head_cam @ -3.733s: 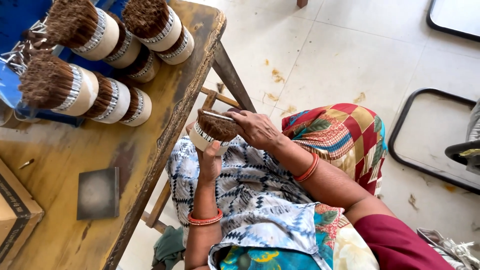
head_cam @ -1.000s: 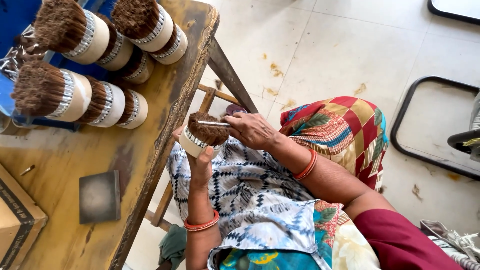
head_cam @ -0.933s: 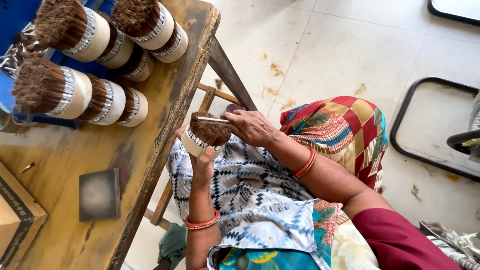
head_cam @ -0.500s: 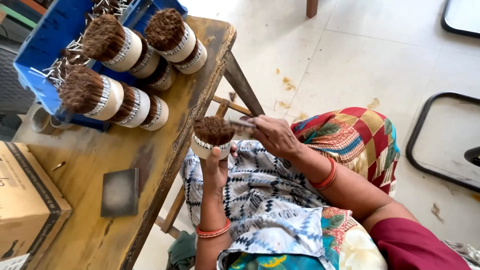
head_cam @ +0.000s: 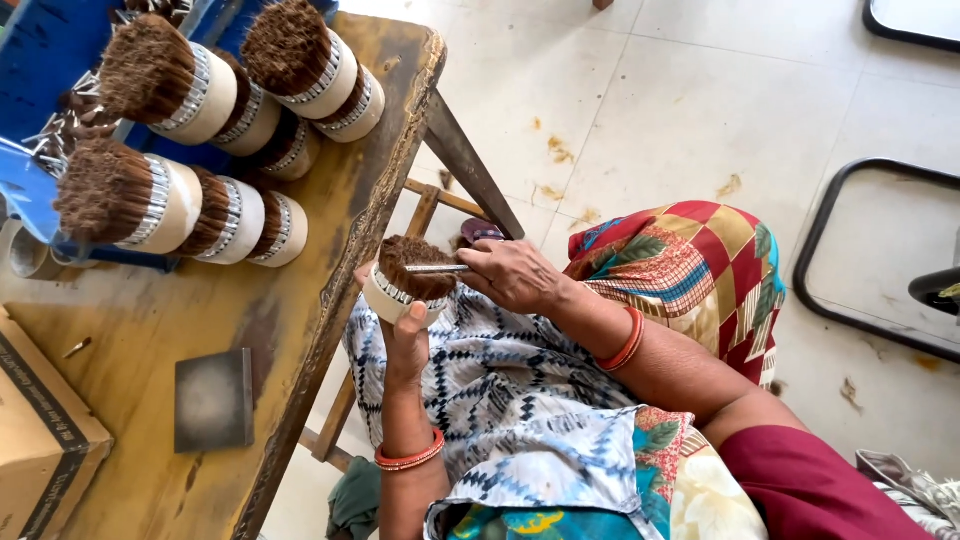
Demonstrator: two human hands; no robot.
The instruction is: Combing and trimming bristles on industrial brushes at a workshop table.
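My left hand [head_cam: 403,335] grips a round brush head [head_cam: 403,280] from below: a pale collar with a metal band and dark brown bristles on top. It is held over my lap, just off the wooden table's edge [head_cam: 345,270]. My right hand [head_cam: 515,275] holds a thin metal tool [head_cam: 436,268] and lays it flat across the bristles. Both wrists carry orange bangles.
Several finished brush heads [head_cam: 190,90] lie in two rows on the table against a blue crate [head_cam: 45,50]. A dark square pad [head_cam: 212,400] and a cardboard box [head_cam: 40,450] sit nearer me. A black metal frame [head_cam: 840,250] stands on the tiled floor at right.
My right hand went from covering the bristles to drawing the metal tool across them. The camera view shifted, showing more of the crate and the box.
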